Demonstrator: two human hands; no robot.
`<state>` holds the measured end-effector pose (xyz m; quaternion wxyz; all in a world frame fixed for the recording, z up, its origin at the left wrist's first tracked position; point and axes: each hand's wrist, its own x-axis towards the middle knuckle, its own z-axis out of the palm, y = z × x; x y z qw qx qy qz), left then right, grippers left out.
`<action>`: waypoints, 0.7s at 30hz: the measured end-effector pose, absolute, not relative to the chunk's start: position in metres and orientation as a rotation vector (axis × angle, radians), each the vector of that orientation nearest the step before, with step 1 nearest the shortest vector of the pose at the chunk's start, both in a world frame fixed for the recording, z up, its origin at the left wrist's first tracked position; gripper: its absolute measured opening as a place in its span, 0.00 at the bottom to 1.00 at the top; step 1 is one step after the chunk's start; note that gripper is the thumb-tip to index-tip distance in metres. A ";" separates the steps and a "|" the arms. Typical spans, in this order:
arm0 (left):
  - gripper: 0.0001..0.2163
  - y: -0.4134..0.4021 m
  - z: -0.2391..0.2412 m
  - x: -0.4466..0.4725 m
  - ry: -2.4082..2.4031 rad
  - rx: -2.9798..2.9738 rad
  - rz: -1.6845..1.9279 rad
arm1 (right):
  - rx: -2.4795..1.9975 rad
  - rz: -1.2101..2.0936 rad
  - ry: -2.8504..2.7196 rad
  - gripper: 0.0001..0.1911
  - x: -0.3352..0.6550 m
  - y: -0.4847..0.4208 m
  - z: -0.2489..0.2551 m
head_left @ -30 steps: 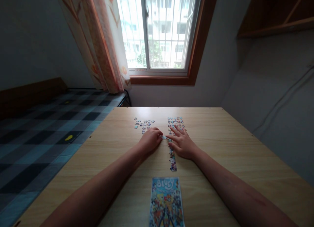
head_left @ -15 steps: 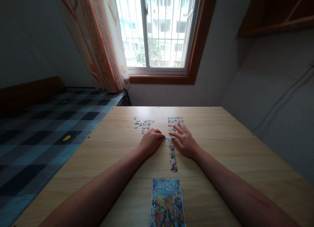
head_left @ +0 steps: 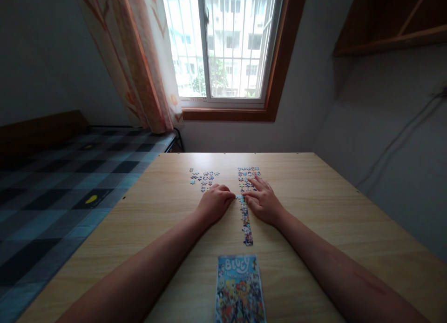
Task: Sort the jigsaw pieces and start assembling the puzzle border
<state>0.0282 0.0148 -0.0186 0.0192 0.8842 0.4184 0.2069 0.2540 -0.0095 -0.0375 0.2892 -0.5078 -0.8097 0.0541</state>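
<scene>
A narrow strip of joined jigsaw pieces (head_left: 246, 220) runs down the middle of the wooden table (head_left: 314, 211) toward me. My left hand (head_left: 214, 203) rests curled at the strip's left side, fingertips pinched on a small light blue piece (head_left: 238, 198) at the strip. My right hand (head_left: 264, 200) lies on the strip's right side, fingers stretched flat over the joined pieces. Loose pieces (head_left: 203, 178) are scattered beyond my left hand. A block of assembled pieces (head_left: 248, 172) lies just past my right fingertips.
A colourful puzzle box or picture card (head_left: 240, 289) lies near the table's front edge. A bed with a blue checked cover (head_left: 70, 183) stands to the left of the table. A window with a curtain (head_left: 146, 67) is behind, and a wall is on the right.
My left hand has slid a little right toward the strip. My right hand has drawn in closer to the strip. The view has shifted slightly.
</scene>
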 end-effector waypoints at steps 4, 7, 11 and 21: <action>0.11 0.013 -0.019 0.029 1.295 2.738 0.646 | -1.354 0.140 -2.175 0.14 0.254 -0.009 -0.037; 0.10 0.014 -0.020 0.029 1.290 2.679 0.750 | -1.351 0.116 -2.137 0.14 0.254 -0.009 -0.037; 0.11 0.017 -0.019 0.023 1.363 2.546 1.070 | -1.343 0.113 -2.098 0.14 0.256 -0.008 -0.038; 0.10 0.017 -0.018 0.020 1.466 2.428 1.122 | -1.312 0.147 -2.169 0.14 0.255 -0.008 -0.041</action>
